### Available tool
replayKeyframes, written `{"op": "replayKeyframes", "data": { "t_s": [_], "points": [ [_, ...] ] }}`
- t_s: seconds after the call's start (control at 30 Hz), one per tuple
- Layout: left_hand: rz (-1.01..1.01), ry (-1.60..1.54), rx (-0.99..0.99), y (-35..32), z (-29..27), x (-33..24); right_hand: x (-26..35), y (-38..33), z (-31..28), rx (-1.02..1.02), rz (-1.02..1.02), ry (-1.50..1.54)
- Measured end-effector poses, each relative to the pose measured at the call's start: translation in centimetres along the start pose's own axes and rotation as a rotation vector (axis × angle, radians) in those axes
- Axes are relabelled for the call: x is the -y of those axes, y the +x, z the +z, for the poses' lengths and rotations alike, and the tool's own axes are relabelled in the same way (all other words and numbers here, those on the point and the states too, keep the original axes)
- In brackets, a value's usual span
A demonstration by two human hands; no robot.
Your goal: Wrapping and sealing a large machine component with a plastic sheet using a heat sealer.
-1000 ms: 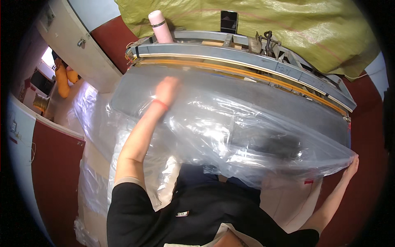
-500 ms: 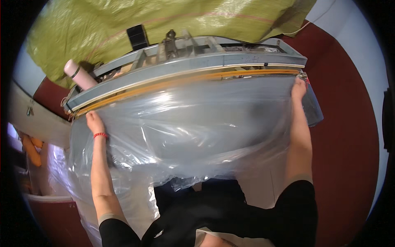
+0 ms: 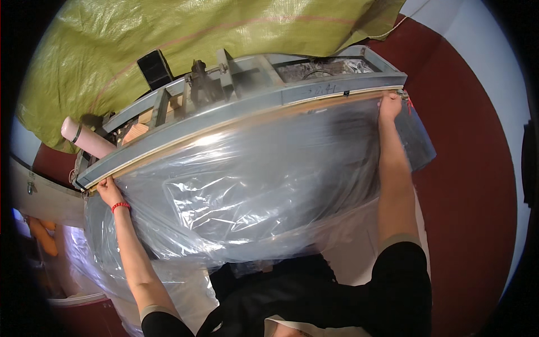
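Clear plastic sheet (image 3: 247, 191) lies spread across the grey machine frame (image 3: 236, 115); left hand (image 3: 108, 191) and right hand (image 3: 389, 105), far apart, clamp its top corners at the bar, lower edge sagging loose.

The table top (image 3: 314, 121) is veiled by the clear plastic sheet (image 3: 247, 191), so whatever lies under it cannot be made out. The green tarp (image 3: 185, 39) covers what sits behind the frame (image 3: 224, 84), and the sheet's lower left blurs into shadow
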State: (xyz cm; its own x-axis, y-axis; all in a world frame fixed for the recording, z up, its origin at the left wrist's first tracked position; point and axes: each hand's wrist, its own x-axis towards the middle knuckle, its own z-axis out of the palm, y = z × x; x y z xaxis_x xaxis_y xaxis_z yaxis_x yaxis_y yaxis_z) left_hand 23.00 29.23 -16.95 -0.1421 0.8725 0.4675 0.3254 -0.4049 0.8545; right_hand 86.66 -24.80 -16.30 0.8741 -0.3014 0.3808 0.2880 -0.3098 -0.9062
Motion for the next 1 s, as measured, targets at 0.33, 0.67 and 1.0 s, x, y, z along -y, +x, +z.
{"op": "replayKeyframes", "data": {
  "t_s": [0.33,0.67,1.0],
  "points": [
    [-0.115,-0.308,0.044,1.2,-0.9,2.5,1.9,-0.7,-1.2,0.181,0.233,0.324],
    [0.098,-0.375,0.588,-7.9,-8.5,-10.5,6.5,-1.6,-12.3,-0.055,-0.373,-0.527],
    [-0.032,-0.507,0.581,-12.1,-13.7,-15.9,26.1,-35.8,-1.1,1.129,-1.027,0.170]
  ]
}}
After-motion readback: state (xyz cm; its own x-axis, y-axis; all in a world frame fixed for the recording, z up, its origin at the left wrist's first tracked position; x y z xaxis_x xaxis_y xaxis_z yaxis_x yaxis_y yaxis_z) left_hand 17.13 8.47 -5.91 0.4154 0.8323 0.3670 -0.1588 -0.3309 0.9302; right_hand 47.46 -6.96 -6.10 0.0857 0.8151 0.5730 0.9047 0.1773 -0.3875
